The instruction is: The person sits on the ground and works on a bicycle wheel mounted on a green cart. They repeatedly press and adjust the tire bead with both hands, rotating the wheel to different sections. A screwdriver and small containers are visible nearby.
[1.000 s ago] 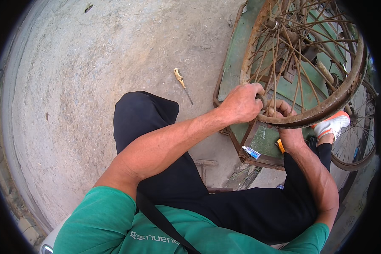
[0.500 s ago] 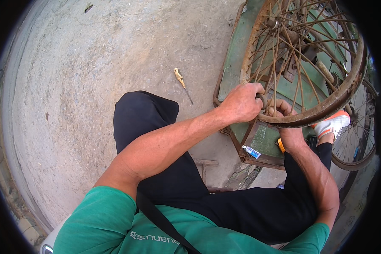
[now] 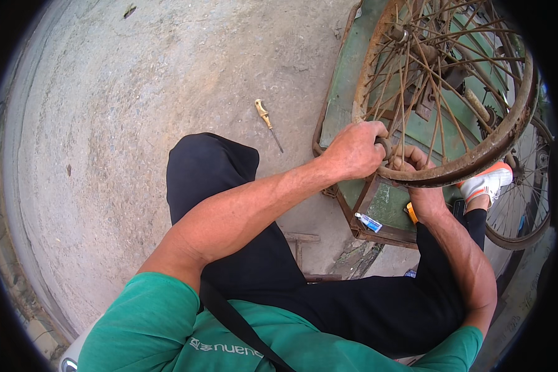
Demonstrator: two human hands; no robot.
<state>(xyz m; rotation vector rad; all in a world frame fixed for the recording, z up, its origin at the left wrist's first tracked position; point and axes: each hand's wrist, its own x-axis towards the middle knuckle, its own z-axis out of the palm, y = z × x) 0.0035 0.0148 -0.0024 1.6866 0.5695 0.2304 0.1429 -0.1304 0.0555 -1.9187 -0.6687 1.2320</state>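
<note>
A rusty spoked bicycle wheel (image 3: 477, 158), with no tyre visible on its rim, stands tilted at the upper right. At the rim's near left part, my left hand (image 3: 356, 150) is closed on a small rounded grey-brown thing (image 3: 385, 147), mostly hidden by the fingers. My right hand (image 3: 423, 186) comes up from below, behind the rim. Its fingers curl round the rim to the inner side, close to my left fingertips. Whether they also pinch something small there cannot be made out.
Under the wheel lies a green panel (image 3: 341, 105) with a rusty frame. On its near corner are a blue-and-white tube (image 3: 369, 222) and a yellow object (image 3: 411, 212). A screwdriver (image 3: 264, 116) lies on the concrete floor. Another wheel (image 3: 508, 243) stands at the right, near my shoe (image 3: 487, 184).
</note>
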